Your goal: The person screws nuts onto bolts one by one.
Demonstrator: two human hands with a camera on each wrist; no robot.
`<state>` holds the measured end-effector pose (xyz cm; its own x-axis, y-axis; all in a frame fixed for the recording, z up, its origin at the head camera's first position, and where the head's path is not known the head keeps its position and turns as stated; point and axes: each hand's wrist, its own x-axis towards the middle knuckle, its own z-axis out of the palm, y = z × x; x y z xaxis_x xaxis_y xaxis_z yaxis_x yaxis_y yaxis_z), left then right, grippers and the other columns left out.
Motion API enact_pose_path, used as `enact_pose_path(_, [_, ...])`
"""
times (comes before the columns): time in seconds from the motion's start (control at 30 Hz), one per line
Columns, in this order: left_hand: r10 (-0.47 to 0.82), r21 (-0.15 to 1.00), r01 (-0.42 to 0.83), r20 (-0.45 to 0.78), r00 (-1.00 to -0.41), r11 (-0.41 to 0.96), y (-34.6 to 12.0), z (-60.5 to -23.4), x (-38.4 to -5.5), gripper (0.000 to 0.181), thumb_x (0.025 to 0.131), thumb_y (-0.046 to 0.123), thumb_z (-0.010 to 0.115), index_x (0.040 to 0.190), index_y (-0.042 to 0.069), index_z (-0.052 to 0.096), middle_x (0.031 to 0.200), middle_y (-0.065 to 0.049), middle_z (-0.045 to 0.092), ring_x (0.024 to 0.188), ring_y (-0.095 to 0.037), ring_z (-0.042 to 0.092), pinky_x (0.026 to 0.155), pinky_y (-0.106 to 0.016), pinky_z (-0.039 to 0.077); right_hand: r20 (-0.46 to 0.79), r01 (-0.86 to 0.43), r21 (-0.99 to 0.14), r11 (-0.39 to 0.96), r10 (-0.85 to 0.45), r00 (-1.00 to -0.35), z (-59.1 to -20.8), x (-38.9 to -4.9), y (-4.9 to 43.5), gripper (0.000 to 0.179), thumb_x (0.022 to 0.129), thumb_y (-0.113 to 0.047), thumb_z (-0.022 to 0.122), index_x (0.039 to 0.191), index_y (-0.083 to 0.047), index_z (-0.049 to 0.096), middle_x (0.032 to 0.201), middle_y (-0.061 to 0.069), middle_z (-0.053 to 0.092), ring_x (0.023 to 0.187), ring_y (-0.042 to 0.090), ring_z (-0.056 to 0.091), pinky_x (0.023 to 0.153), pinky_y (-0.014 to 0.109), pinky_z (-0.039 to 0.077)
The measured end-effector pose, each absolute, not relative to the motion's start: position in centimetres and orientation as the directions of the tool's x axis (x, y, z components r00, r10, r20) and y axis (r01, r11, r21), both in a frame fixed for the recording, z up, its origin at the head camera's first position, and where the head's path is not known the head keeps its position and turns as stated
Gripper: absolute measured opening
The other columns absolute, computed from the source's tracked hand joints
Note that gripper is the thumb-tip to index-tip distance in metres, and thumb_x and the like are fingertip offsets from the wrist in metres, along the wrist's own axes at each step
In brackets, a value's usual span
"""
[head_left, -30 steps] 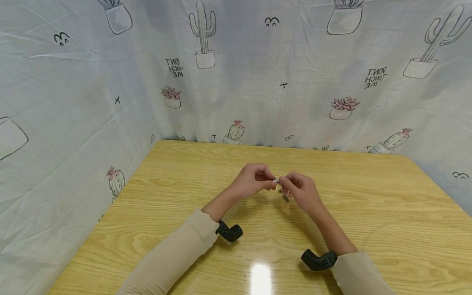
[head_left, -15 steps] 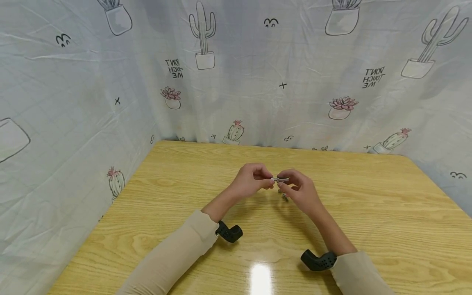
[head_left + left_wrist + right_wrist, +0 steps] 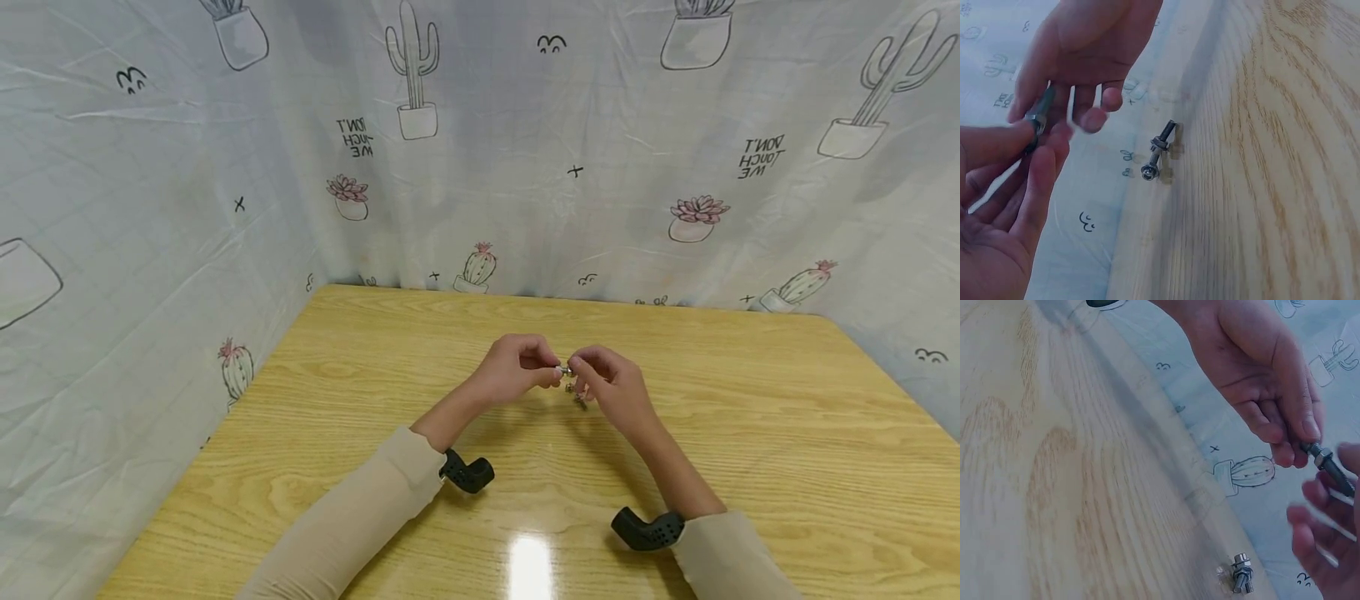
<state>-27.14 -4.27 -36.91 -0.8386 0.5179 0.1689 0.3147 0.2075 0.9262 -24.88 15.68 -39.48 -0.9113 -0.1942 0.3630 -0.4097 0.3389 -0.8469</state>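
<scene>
My left hand [image 3: 517, 364] pinches one end of a metal bolt [image 3: 1337, 477] between thumb and fingertips, above the table. A hex nut [image 3: 1321, 454] sits on the bolt close to those fingertips. From the other side, the thumb and index finger of my right hand [image 3: 611, 385] close around the bolt's far end, partly hiding it in the head view. The right hand's other fingers hang loosely bent and look blurred in the right wrist view. Beneath the hands, more bolt hardware [image 3: 1160, 149] with nuts lies on the table.
The wooden table [image 3: 375, 400] reaches back to a hanging cloth [image 3: 510, 167] printed with cacti. Each wrist carries a black curved mount, a left one [image 3: 468, 473] and a right one [image 3: 648, 530], near the beige sleeves.
The right thumb and index finger were spread half a second ago, with the bolt's shaft showing between them; now they cover it again. The left hand keeps its pinch almost in place.
</scene>
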Motion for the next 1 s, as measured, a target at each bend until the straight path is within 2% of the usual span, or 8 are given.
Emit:
enact_pose_path(0.17, [0.468,0.940,0.278,0.160,-0.869,0.196,-4.39,-36.83,-27.20,0.004,0.092,0.009,0.065,0.094,0.006,0.067,0.096,-0.011,0.068,0.085,-0.017,0.071,0.085,-0.048,0.057,0.393,-0.455,-0.848,0.272,-0.253,-0.884,-39.51,-24.85,15.69,0.022,0.096,-0.012,0.060,0.114,0.000,0.062,0.110,0.020,0.063,0.087,0.013,0.067,0.064,0.036,0.059])
enact_pose_path(0.33, [0.498,0.936,0.300,0.175,-0.849,0.183,-4.30,-36.80,-27.24,0.004,0.091,0.008,0.066,0.095,0.005,0.067,0.096,-0.012,0.068,0.082,-0.014,0.071,0.085,-0.048,0.057,0.351,-0.414,-0.850,0.326,-0.236,-0.906,-39.43,-24.79,15.71,0.022,0.099,-0.017,0.055,0.101,0.001,0.066,0.089,0.018,0.066,0.073,0.020,0.064,0.063,0.033,0.056])
enact_pose_path(0.47, [0.543,0.925,0.335,0.192,-0.818,0.178,-4.14,-36.84,-27.22,0.005,0.091,0.008,0.067,0.094,0.004,0.066,0.097,-0.013,0.068,0.085,-0.018,0.071,0.084,-0.047,0.057,0.323,-0.385,-0.852,0.354,-0.224,-0.920,-39.45,-24.81,15.60,0.036,0.103,-0.022,0.048,0.085,0.005,0.064,0.070,0.018,0.061,0.063,0.029,0.057,0.059,0.033,0.051])
enact_pose_path(0.53, [0.543,0.922,0.339,0.192,-0.818,0.185,-4.11,-36.91,-27.22,0.005,0.091,0.008,0.067,0.094,0.004,0.066,0.096,-0.012,0.068,0.086,-0.023,0.071,0.083,-0.046,0.058,0.322,-0.380,-0.856,0.350,-0.213,-0.922,-39.44,-24.82,15.57,0.034,0.103,-0.023,0.047,0.088,0.003,0.064,0.071,0.018,0.061,0.064,0.030,0.058,0.058,0.033,0.051])
enact_pose_path(0.63, [0.512,0.931,0.314,0.181,-0.840,0.187,-4.16,-36.86,-27.19,0.004,0.092,0.008,0.066,0.094,0.005,0.066,0.095,-0.012,0.069,0.088,-0.026,0.071,0.084,-0.047,0.057,0.338,-0.393,-0.858,0.330,-0.212,-0.917,-39.42,-24.83,15.57,0.023,0.101,-0.021,0.052,0.104,-0.001,0.062,0.088,0.018,0.064,0.072,0.023,0.063,0.061,0.033,0.055])
enact_pose_path(0.8, [0.474,0.947,0.271,0.161,-0.866,0.172,-4.27,-36.57,-27.07,0.005,0.092,0.007,0.065,0.094,0.003,0.066,0.096,-0.014,0.069,0.083,-0.018,0.071,0.085,-0.049,0.057,0.368,-0.435,-0.849,0.301,-0.253,-0.895,-39.54,-24.91,15.74,0.022,0.097,-0.015,0.059,0.114,-0.002,0.060,0.111,0.017,0.062,0.090,0.012,0.066,0.067,0.036,0.059])
enact_pose_path(0.9, [0.472,0.946,0.273,0.164,-0.866,0.172,-4.28,-36.49,-27.07,0.005,0.092,0.007,0.065,0.095,0.003,0.066,0.096,-0.014,0.069,0.083,-0.018,0.072,0.085,-0.050,0.057,0.367,-0.437,-0.846,0.307,-0.259,-0.893,-39.54,-24.96,15.82,0.021,0.097,-0.015,0.059,0.112,-0.001,0.061,0.107,0.018,0.064,0.087,0.019,0.067,0.066,0.036,0.059])
enact_pose_path(1.0, [0.482,0.943,0.287,0.175,-0.858,0.168,-4.25,-36.51,-27.13,0.005,0.091,0.007,0.066,0.094,0.003,0.067,0.096,-0.014,0.070,0.084,-0.021,0.072,0.085,-0.049,0.057,0.350,-0.420,-0.847,0.326,-0.253,-0.902,-39.46,-24.99,15.87,0.022,0.099,-0.019,0.056,0.103,0.001,0.064,0.092,0.019,0.066,0.076,0.026,0.065,0.063,0.034,0.057])
